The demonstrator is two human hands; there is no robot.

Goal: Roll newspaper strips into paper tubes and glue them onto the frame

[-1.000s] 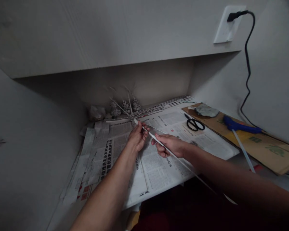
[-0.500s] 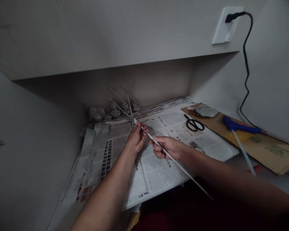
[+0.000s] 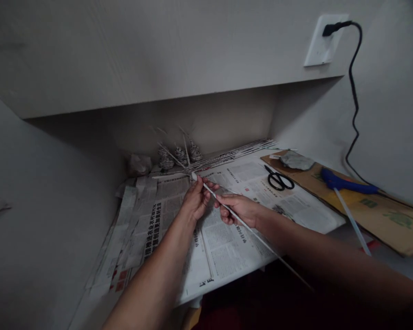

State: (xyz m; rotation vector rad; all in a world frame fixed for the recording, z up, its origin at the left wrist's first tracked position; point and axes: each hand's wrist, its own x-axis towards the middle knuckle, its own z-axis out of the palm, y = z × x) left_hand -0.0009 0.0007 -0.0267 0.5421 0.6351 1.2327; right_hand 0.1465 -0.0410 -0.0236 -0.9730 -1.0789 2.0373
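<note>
Over the newspaper (image 3: 223,256), my left hand (image 3: 197,198) pinches a thin rolled paper stick (image 3: 261,240) near its upper end. My right hand (image 3: 237,209) is closed round the same stick a little lower, and the rest of it slopes down to the right past the table's front edge. Just beyond my left fingertips, several paper sticks (image 3: 179,158) cross and stick out in different directions. Whether the held stick joins them is hidden by my fingers.
Black scissors (image 3: 280,180) lie right of my hands. A blue glue gun (image 3: 347,180) with a clear glue stick rests on cardboard (image 3: 392,224). Long paper sticks (image 3: 237,153) lie along the back, beside small woven cones (image 3: 194,151). Paper strips (image 3: 124,229) are at the left.
The view has shifted slightly, so everything sits a little lower and to the right. Both hands keep their hold on the paper stick, with little visible movement.
</note>
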